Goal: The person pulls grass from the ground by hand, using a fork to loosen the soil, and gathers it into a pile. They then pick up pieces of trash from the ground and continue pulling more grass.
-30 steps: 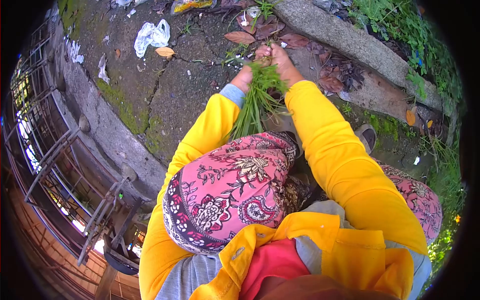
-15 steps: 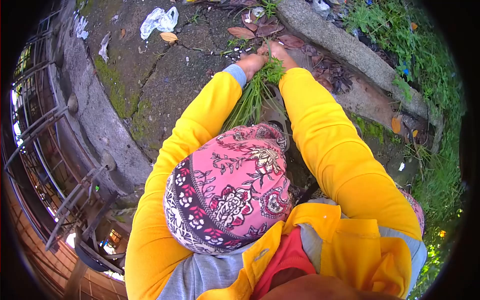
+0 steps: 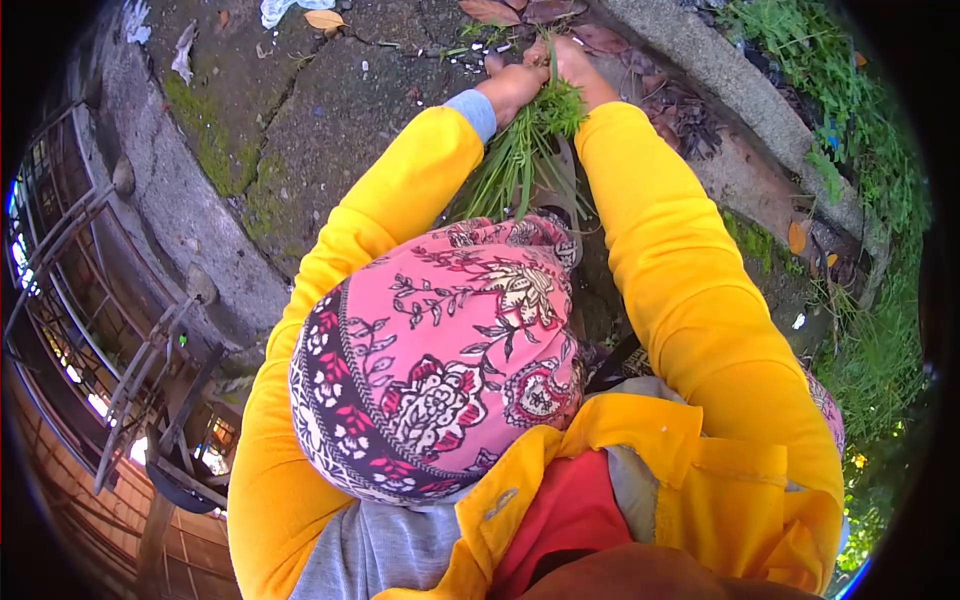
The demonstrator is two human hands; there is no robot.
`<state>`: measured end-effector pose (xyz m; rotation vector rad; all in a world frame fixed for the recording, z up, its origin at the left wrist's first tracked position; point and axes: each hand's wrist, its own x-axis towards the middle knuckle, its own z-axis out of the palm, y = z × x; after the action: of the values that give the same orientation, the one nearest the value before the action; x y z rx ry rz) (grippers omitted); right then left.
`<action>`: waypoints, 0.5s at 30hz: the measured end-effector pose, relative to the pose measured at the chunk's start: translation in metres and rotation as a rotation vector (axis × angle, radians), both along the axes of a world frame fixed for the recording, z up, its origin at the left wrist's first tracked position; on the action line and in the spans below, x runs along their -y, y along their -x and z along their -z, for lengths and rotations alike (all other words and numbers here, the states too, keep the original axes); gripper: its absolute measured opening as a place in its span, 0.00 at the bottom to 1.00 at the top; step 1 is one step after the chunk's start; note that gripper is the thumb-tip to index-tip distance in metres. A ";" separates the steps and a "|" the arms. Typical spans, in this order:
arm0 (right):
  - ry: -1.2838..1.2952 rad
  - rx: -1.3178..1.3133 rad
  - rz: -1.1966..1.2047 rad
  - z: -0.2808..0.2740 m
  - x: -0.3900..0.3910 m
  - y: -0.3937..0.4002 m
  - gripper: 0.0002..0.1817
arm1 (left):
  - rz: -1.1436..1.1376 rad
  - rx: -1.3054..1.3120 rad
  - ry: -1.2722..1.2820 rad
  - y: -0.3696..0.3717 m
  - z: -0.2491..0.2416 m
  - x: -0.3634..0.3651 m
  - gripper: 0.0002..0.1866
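A bunch of long green grass and leafy stems [image 3: 520,165] hangs from my hands toward my lap, its blades spread below my wrists. My left hand [image 3: 513,90] is closed round its upper part. Close beside it, touching or nearly so, my right hand [image 3: 573,68] is closed on the same bunch, with a green strand standing up between the two. The fingertips of both are partly hidden by the hands and leaves. Pink patterned cloth [image 3: 430,360] covers my knee, just under the trailing blades.
Cracked, mossy paving [image 3: 340,110] lies ahead, with dry brown leaves [image 3: 605,40] and a white plastic bag [image 3: 285,8]. A stone kerb [image 3: 710,75] runs along the right, beside green plants [image 3: 880,170]. At the left is a metal railing [image 3: 110,390] behind a concrete edge [image 3: 165,190].
The view has tilted down and shifted, so the plastic bag is now mostly out at the top. Both hands stay together on the grass bunch, which has turned slightly.
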<state>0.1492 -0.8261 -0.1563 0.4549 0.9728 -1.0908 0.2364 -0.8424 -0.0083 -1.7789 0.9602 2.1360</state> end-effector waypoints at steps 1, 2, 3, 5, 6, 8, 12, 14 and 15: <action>0.011 -0.017 0.007 0.000 0.002 0.000 0.11 | 0.016 -0.034 -0.018 -0.001 0.003 0.003 0.52; 0.027 -0.040 0.019 -0.002 0.002 0.001 0.11 | 0.037 -0.076 -0.032 -0.003 0.009 0.005 0.52; 0.038 -0.060 0.031 -0.004 0.002 0.001 0.11 | 0.144 -0.067 0.019 -0.007 0.016 0.006 0.47; -0.027 0.078 0.087 0.006 0.008 0.002 0.11 | 0.436 -0.004 0.201 -0.013 0.033 0.013 0.35; -0.057 0.144 0.114 0.013 0.012 0.005 0.12 | 0.587 0.043 0.303 -0.019 0.043 0.018 0.33; -0.095 0.236 0.140 0.013 0.011 0.006 0.13 | 0.792 0.044 0.408 -0.035 0.063 0.030 0.31; -0.017 0.138 0.038 -0.012 0.009 0.012 0.18 | 1.047 -0.093 0.533 -0.051 0.075 0.066 0.21; 0.049 -0.097 -0.224 -0.031 -0.001 0.020 0.21 | 1.110 -0.102 0.564 -0.056 0.073 0.078 0.19; -0.029 -0.140 -0.323 -0.027 -0.004 0.028 0.23 | 1.064 -0.023 0.655 -0.057 0.069 0.077 0.17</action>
<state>0.1214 -0.8221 -0.1296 0.2353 1.1429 -0.8244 0.2937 -0.9192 -0.0776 -0.9489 2.1359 1.2046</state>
